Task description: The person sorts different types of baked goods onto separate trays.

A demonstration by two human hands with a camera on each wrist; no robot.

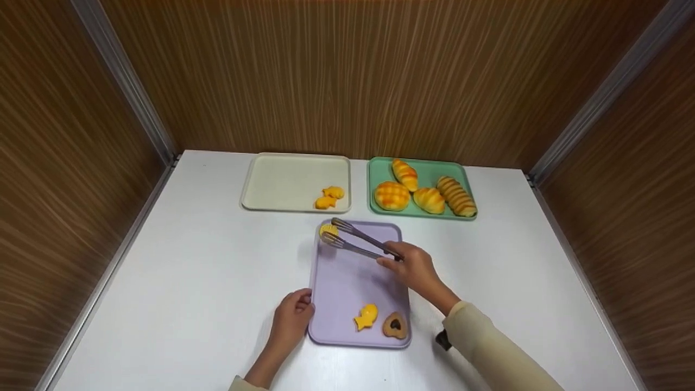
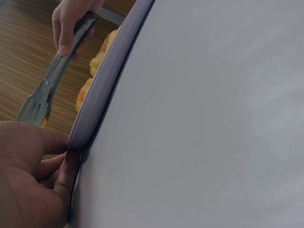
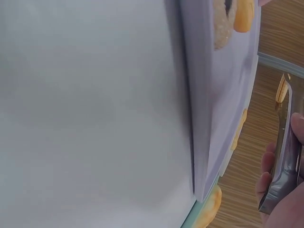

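My right hand (image 1: 415, 267) grips metal tongs (image 1: 361, 241), also seen from close by in the right wrist view. Between the slotted tips is a round yellow biscuit (image 1: 328, 230), over the far left corner of the lilac tray (image 1: 353, 277); whether the tips squeeze it I cannot tell. At the tray's left edge, my left hand (image 1: 291, 317) pinches the rim, one finger above and another at its underside (image 2: 71, 164). A yellow fish-shaped biscuit (image 1: 367, 317) and a brown heart-centred biscuit (image 1: 395, 326) lie at the tray's near right.
Behind stands a cream tray (image 1: 288, 182) with two orange fish-shaped biscuits (image 1: 329, 197). Beside it, a green tray (image 1: 374, 165) carries several breads, among them a striped roll (image 1: 456, 196). Wooden panels enclose the white table (image 1: 217, 260). A small black object (image 1: 443, 340) shows below my right sleeve.
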